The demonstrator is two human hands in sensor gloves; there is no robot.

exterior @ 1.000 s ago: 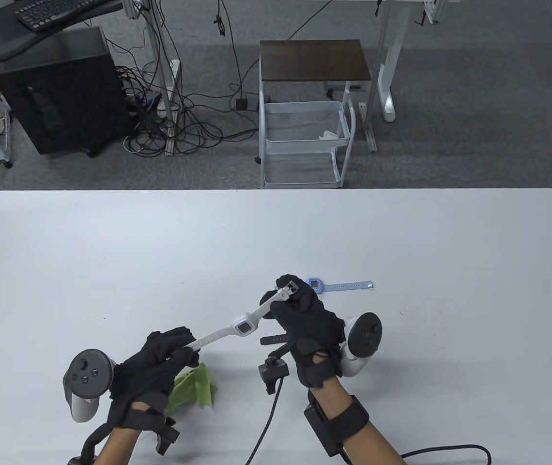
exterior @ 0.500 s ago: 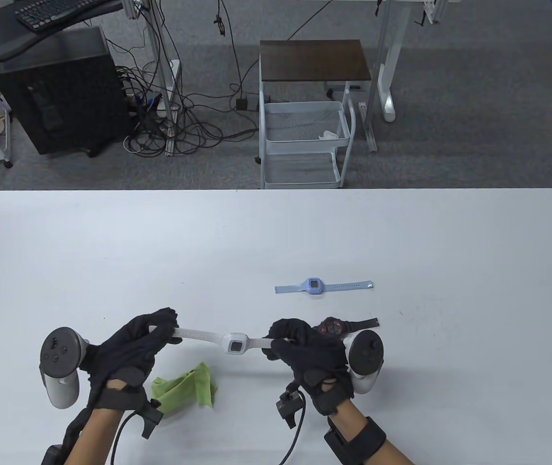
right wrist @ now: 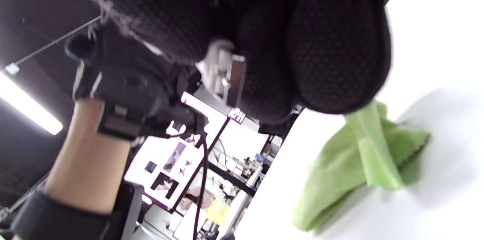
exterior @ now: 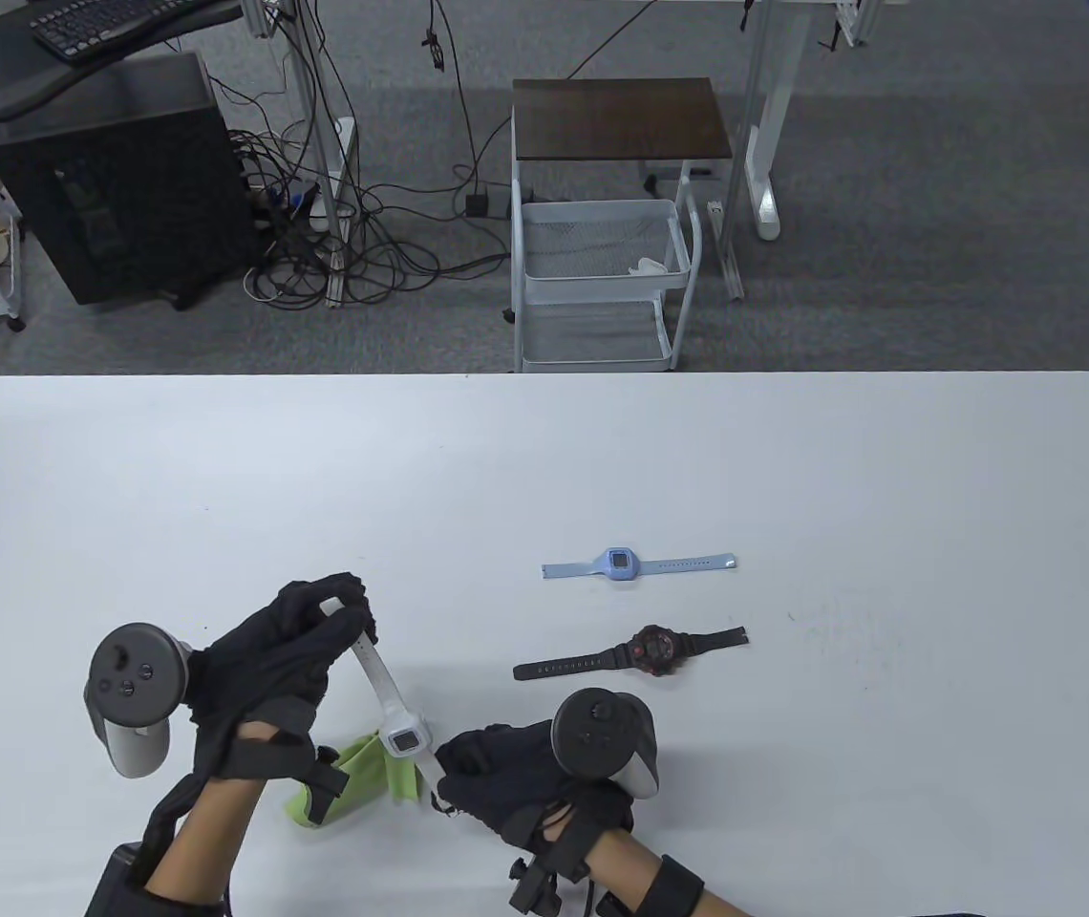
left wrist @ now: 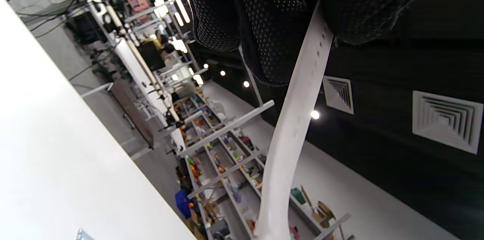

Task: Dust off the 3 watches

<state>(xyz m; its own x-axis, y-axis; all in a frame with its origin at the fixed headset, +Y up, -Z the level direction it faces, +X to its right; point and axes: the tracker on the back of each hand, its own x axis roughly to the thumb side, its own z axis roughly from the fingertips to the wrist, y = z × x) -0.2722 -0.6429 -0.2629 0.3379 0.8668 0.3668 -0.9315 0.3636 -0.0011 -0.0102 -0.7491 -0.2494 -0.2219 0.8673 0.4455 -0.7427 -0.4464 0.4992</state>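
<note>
The white worktop (exterior: 544, 458) is seen with its far edge at 12 o'clock and a rounded corner at 1 o'clock; broad bare surface lies across the far half and toward 3 o'clock. The left hand (exterior: 267, 659), at 8 o'clock, is raised with its fingers (left wrist: 272, 24) curled and clamped on the perforated strap end of the white watch (exterior: 390, 697). The watch is held off the surface, slanting from 11 o'clock down to 5 o'clock, its face near the green cloth (exterior: 373, 774), which lies crumpled on the worktop between the wrists. The right hand (exterior: 506, 774), at 6 o'clock, is turned inward, its fingers (right wrist: 332, 51) closed on the buckle end of the same watch. Further right, the black watch (exterior: 645, 652) lies flat with strap extended, and beyond it, toward 12 o'clock, the blue watch (exterior: 635, 565) lies parallel, both well apart from the hands.
</note>
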